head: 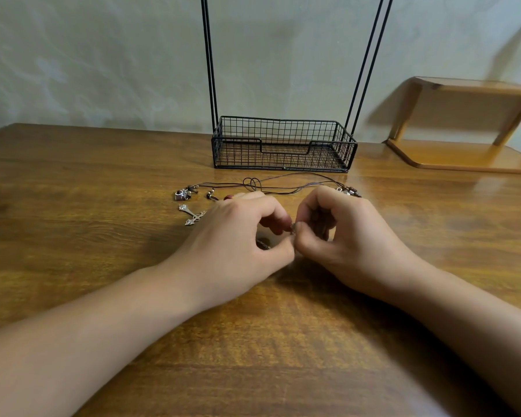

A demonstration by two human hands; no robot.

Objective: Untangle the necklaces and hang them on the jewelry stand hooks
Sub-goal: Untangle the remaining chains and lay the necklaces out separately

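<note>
Necklaces lying tangled on the surface, just in front of the jewelry stand; none hanging yet, as far as shown, hooks out of frame above

Left hand and right hand meeting at the middle, thumbs and forefingers curling in and pinching a small metal piece between them, most likely a clasp or link of one necklace; too small to tell which

Both hands grasping, knuckles up, remaining fingers tucked under; heels of the hands hovering low or resting on the surface, cannot tell which

Forearms reaching in from the bottom corners and converging toward the pinch

Spreading outward: dark cords crossing and looping just beyond the fingers, a small knot-like loop showing between the hands and the stand

Lying to the left of the left hand: silver cross pendant, and a little farther back a small camera-shaped charm with beads beside it

Peeking out behind the right hand: more beads and a silver bit

Showing under the left palm: a dark shape, possibly another pendant, mostly hidden

Judging progress: early, working apart the first strand; untangling all cords and hanging every necklace remaining

Standing well off to the right: a wooden shelf
</note>
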